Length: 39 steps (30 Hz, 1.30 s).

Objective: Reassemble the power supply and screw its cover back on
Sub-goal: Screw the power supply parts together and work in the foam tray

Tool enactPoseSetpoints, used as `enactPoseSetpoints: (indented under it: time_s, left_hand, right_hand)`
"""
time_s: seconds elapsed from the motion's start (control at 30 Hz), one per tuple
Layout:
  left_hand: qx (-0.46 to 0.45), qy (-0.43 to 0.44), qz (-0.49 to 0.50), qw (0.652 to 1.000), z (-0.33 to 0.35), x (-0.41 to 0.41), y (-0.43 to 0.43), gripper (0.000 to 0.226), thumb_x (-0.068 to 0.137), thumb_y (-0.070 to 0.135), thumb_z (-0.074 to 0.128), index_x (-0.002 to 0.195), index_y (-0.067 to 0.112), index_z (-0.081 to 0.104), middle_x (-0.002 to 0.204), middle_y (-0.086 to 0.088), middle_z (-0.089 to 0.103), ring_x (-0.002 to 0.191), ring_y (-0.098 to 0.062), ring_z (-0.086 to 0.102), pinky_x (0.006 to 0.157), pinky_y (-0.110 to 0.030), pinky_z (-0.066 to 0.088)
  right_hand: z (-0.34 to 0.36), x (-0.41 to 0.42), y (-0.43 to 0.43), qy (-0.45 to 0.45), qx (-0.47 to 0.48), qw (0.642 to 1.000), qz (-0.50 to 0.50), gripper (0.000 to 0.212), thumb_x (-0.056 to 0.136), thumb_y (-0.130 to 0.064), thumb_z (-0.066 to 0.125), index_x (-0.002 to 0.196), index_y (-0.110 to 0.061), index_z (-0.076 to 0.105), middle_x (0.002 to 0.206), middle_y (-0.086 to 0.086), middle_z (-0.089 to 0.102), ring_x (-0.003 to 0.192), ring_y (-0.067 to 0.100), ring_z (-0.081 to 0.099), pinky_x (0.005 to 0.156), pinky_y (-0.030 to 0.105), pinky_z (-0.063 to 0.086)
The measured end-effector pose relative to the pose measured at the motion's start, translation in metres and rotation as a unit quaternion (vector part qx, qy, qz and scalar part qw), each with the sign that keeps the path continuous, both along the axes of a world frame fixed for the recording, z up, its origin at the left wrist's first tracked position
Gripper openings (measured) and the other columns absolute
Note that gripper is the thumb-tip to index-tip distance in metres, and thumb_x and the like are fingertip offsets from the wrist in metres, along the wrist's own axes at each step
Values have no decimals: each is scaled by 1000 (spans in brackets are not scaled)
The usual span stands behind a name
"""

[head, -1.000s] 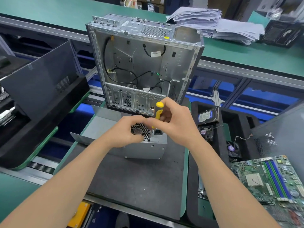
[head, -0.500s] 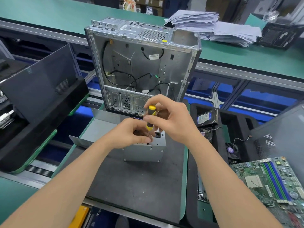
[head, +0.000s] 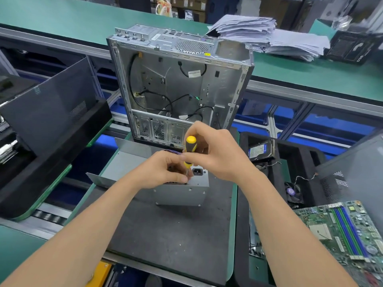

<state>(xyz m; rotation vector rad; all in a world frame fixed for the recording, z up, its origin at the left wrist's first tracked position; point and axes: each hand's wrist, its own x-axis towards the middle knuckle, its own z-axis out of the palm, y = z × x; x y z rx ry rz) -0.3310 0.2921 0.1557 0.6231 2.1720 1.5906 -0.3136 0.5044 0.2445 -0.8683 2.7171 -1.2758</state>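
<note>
— Two grips, both busy?
— Both. The power supply stands on the desk's dark mat, socket face up. The left grip rests on that face, fingers and thumb curled round the lower shaft of the screwdriver.
— And the right?
— The right grip clasps its yellow-and-black handle, upright, tip down on the top edge — any screw is hidden. Just behind stands the open computer case, and far back a paper stack.
</note>
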Motion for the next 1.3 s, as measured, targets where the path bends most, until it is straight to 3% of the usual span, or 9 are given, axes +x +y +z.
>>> enactPoseSetpoints:
  time_s: [0.17,0.37,0.47,0.63,0.77,0.9,1.07,1.2,1.3]
  left_hand:
    - [-74,21,3,997,-1,-4,4,20,74,15,92,81,30,80,87,8,79,82,-5,71,78,-20,52]
    - [-113,91,-13,989,-5,-1,2,19,78,30,89,90,39,77,92,15,77,92,-7,72,87,-28,55]
    - [-120,100,-11,988,-4,1,1,17,77,42,87,92,41,78,90,18,77,90,-3,71,83,-24,52]
    - [-122,94,-17,988,-3,1,0,14,79,32,88,90,35,80,97,20,77,97,0,69,94,-35,53]
    - [-126,101,-21,987,-1,1,0,22,81,28,88,89,45,77,94,17,77,96,-4,70,91,-37,56]
    - [-114,114,-25,987,-1,0,-1,25,82,28,88,90,47,74,98,12,76,100,-10,70,94,-42,56]
    - [-85,85,-24,992,-2,1,-1,20,81,19,86,91,35,80,95,9,78,86,-3,69,79,-18,48]
    - [-71,87,-8,994,-1,2,1,15,75,23,91,84,29,81,88,16,77,76,4,66,71,-7,44]
    - [-75,88,5,993,-3,2,2,18,74,23,93,82,33,80,89,16,78,81,3,69,74,-7,46]
  right_hand:
    - [-8,4,-13,60,-9,996,-63,45,82,-35,89,92,-18,49,64,-14,56,60,10,48,58,21,41]
    - [7,1,2,-31,2,992,121,21,99,-11,69,116,-22,65,108,-8,73,108,21,68,91,42,56]
    - [4,0,2,-31,16,998,50,17,94,-17,77,104,-23,65,91,-3,73,86,23,70,80,49,57]
    - [-11,5,-12,88,13,993,-81,48,84,-44,88,85,-14,50,60,-10,48,57,13,44,54,24,40]
    - [-9,5,-9,26,1,1000,8,25,94,-30,80,107,-20,61,86,-10,70,72,16,62,71,40,55]
    - [0,8,3,-78,-46,990,111,30,101,-4,63,119,-26,57,111,-5,75,74,28,73,69,44,61]
    - [-6,6,-5,-46,-49,998,-15,37,87,-12,84,100,-25,53,84,-1,70,63,24,67,61,50,60]
    - [-19,8,-15,6,-70,991,-112,42,83,-30,89,98,-27,49,69,-12,61,58,9,55,59,28,50]
    - [-18,8,-12,44,-46,995,-82,35,86,-30,85,106,-28,57,71,-21,57,64,9,53,63,20,43]
